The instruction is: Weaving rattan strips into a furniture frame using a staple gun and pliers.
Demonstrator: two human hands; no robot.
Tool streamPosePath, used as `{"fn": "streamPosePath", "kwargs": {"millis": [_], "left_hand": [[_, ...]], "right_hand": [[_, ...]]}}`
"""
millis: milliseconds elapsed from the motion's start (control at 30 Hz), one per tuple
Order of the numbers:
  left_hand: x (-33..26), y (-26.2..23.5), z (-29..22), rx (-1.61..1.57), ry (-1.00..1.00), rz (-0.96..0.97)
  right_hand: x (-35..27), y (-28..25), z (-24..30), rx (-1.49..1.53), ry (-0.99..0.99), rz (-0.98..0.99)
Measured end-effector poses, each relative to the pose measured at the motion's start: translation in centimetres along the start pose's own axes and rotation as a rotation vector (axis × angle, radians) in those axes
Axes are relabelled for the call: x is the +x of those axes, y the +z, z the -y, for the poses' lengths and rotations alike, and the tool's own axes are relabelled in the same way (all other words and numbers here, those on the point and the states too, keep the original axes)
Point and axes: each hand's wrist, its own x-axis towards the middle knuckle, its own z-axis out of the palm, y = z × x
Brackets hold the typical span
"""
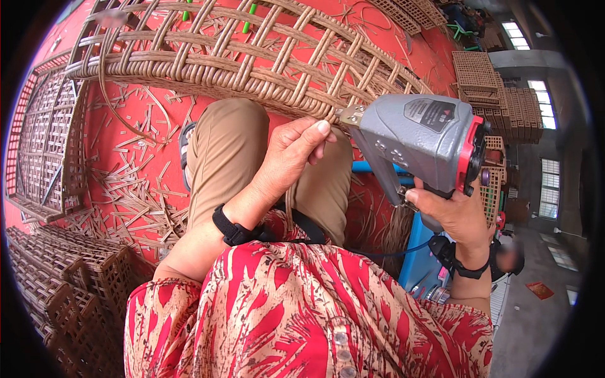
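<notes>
A curved brown wicker piece (265, 69) with an open lattice and a wrapped edge lies across my knees. My left hand (287, 154) is closed in a pinch at that wrapped edge, thumb on top. A thin wicker strand (289, 211) hangs below this hand and appears to run up into its fingers. In my right hand (457, 217) is a grey and red air staple gun (416, 138), with my fingers wrapped round its handle. The gun's metal nose touches or nearly touches the wicker edge, just right of my left thumb; the exact contact is hard to see.
Cut wicker scraps (135, 189) litter the red floor covering. Stacked woven panels (69, 271) stand at lower left, with a woven tray (47, 145) above them. A blue container (416, 249) and dark hose are beside my right leg. More woven stacks (476, 79) and another person (506, 257) are at right.
</notes>
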Motion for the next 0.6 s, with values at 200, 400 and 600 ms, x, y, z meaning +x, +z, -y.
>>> {"fn": "streamPosePath", "kwargs": {"millis": [200, 400, 600], "left_hand": [[0.0, -0.3, 0.2, 0.014, 0.012, 0.014], [0.1, -0.2, 0.3, -0.015, 0.007, 0.025], [-0.1, -0.2, 0.1, -0.018, -0.016, 0.026]], "right_hand": [[0.4, -1.4, -0.9, -0.234, -0.203, 0.078], [1.1, -1.8, 1.1, -0.266, -0.116, 0.131], [2.0, -2.0, 2.5, -0.419, -0.237, 0.18]]}}
